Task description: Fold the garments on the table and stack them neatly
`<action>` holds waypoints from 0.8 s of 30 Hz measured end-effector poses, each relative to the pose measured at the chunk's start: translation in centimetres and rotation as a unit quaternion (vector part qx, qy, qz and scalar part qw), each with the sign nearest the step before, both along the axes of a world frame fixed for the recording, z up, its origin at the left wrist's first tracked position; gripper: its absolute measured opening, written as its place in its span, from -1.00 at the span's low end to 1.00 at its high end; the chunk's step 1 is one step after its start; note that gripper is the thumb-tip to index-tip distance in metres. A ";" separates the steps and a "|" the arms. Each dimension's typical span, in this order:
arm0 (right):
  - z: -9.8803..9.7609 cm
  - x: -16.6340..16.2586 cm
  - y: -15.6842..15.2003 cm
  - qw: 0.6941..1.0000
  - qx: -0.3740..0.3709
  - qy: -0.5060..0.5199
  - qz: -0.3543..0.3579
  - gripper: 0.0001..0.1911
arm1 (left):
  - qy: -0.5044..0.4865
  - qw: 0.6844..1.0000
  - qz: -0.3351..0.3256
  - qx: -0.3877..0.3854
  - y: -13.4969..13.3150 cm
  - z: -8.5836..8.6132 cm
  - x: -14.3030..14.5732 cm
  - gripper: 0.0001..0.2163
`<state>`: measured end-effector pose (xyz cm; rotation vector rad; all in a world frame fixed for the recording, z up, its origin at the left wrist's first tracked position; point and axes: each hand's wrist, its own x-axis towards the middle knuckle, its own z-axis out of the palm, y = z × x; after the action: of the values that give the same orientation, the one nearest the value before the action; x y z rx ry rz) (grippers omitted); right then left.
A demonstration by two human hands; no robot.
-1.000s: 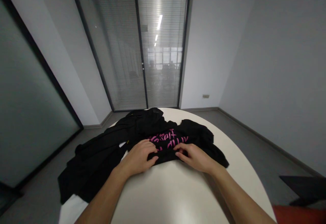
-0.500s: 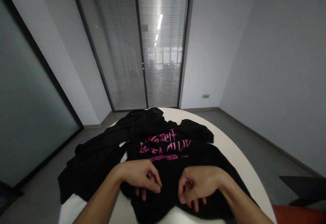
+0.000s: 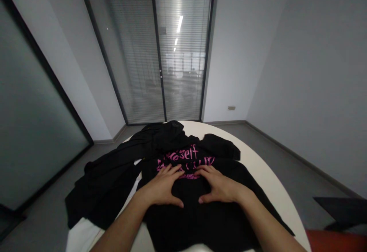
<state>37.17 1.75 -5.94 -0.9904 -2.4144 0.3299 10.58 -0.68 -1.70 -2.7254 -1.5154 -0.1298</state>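
A black T-shirt (image 3: 189,217) with pink lettering lies spread over the table in front of me. My left hand (image 3: 164,185) rests on its left side, fingers spread and fingertips over the lower lines of the print. On the right side of the print lies my right hand (image 3: 219,183), also flat with the fingers apart. Both thumbs point inward with black cloth between them. Parts of the lettering are hidden under my fingers.
Another black garment (image 3: 111,168) lies heaped along the left side of the round white table (image 3: 275,179). White cloth (image 3: 83,234) shows beneath it at the near left. A red-orange surface (image 3: 335,240) and a dark flat object (image 3: 341,210) stand at the lower right.
Both hands have moved forward from the lower part of the T-shirt onto the print. Their curled fingers have opened out flat.
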 end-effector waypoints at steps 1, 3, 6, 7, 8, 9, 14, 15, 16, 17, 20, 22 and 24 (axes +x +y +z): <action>-0.2 -0.1 0.0 1.000 -0.017 -0.015 -0.015 -0.05 | 0.001 1.000 0.003 0.008 0.3 0.0 -0.1 -0.02; -0.3 -0.3 0.0 0.997 -0.052 -0.037 -0.040 0.06 | 0.000 1.000 0.007 0.019 0.6 0.1 -0.3 -0.08; -0.2 -0.5 -0.2 0.992 -0.094 -0.061 -0.055 0.16 | 0.010 1.000 0.007 -0.001 0.5 0.3 -0.2 -0.04; -0.2 -0.6 -0.2 0.991 -0.101 -0.066 -0.055 0.19 | 0.020 1.000 0.008 -0.020 0.4 0.4 0.0 0.02; -0.1 -0.6 -0.3 0.991 -0.104 -0.071 -0.054 0.20 | 0.029 0.999 0.008 -0.039 0.2 0.5 0.1 0.09; 0.0 -0.6 -0.3 0.990 -0.104 -0.075 -0.054 0.21 | 0.038 0.998 0.006 -0.054 0.0 0.5 0.3 0.14; 0.2 -0.9 -1.0 0.989 -0.092 -0.097 -0.061 0.23 | 0.052 0.996 0.004 -0.075 -0.7 0.4 0.5 0.20; 0.2 -0.9 -1.1 0.989 -0.090 -0.098 -0.062 0.24 | 0.047 0.996 0.002 -0.075 -0.7 0.4 0.4 0.18; 0.2 -0.9 -1.2 0.989 -0.089 -0.097 -0.063 0.25 | 0.035 0.997 -0.003 -0.070 -0.6 0.4 0.3 0.15; 0.2 -0.9 -1.2 0.990 -0.084 -0.094 -0.065 0.25 | 0.018 0.998 -0.010 -0.060 -0.5 0.4 0.1 0.09; 0.2 -0.3 -0.8 0.996 -0.036 -0.050 -0.060 0.00 | -0.061 0.997 -0.038 -0.006 0.0 0.5 -0.3 -0.29; 0.3 0.5 0.1 0.998 0.023 0.013 -0.061 -0.32 | -0.108 0.992 -0.050 0.047 0.3 0.7 -0.5 -0.50; 0.2 1.4 1.2 0.991 0.078 0.062 -0.089 -0.56 | -0.123 0.987 -0.037 0.098 0.5 0.8 -0.6 -0.55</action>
<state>38.55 2.91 -5.69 -1.0723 -2.1847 0.1320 9.99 -0.18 -0.90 -2.6863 -1.3656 -0.6048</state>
